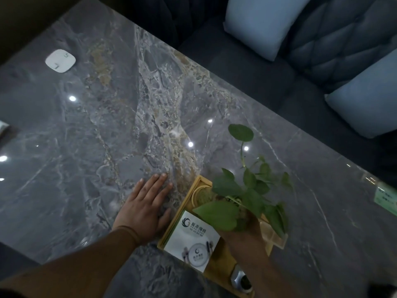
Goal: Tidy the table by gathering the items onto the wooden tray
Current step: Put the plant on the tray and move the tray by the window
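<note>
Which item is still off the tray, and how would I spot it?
Start at the wooden tray near the bottom and look across the grey marble table to its far left corner. The white pad lies flat there, alone: a rounded square, the only white thing away from the tray.

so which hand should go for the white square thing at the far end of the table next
Left. The left hand lies flat and empty on the marble table, on the same side as the white square item. The right hand is busy holding the plant over the wooden tray.
</note>
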The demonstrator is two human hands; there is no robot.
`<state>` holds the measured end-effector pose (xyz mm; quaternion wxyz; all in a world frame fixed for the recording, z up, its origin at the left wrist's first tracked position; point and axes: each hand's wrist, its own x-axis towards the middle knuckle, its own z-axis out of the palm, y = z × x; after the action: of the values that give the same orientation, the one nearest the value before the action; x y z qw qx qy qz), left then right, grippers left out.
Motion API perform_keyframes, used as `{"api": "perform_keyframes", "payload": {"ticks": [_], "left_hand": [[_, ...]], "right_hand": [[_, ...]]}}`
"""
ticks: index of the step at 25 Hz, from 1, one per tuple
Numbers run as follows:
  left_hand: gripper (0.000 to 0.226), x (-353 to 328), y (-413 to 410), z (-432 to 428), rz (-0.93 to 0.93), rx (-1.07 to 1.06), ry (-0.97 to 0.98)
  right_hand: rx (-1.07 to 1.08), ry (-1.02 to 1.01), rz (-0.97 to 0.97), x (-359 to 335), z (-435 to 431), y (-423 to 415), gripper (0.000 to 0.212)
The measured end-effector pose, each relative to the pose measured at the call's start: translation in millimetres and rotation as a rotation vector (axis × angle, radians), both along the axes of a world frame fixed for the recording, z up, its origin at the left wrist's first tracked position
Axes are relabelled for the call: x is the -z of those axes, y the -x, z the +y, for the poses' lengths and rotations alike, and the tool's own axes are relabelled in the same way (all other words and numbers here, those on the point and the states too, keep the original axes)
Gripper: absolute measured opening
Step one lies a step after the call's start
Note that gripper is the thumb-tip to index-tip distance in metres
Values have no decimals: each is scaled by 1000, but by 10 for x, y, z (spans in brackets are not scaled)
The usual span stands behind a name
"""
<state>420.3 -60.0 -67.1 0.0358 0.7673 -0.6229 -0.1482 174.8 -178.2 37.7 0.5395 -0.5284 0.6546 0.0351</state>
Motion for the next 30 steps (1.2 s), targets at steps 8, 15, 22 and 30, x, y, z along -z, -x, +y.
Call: {"api": "perform_keyframes", "payload": {"ticks": [8, 15, 22, 30], "left_hand": [[72, -31, -1, 1, 5, 5, -16], [72, -48, -30, 15, 35, 25, -61], [75, -141, -88, -3, 90, 57, -86], [70, -534, -226, -269, 235, 101, -238]], "right_hand": [[18, 21, -57, -115, 129, -100, 42], [197, -34, -231, -236, 238, -339, 33], [138, 157, -83, -160, 307, -538, 29], [147, 274, -29, -384, 446, -502, 32]]}}
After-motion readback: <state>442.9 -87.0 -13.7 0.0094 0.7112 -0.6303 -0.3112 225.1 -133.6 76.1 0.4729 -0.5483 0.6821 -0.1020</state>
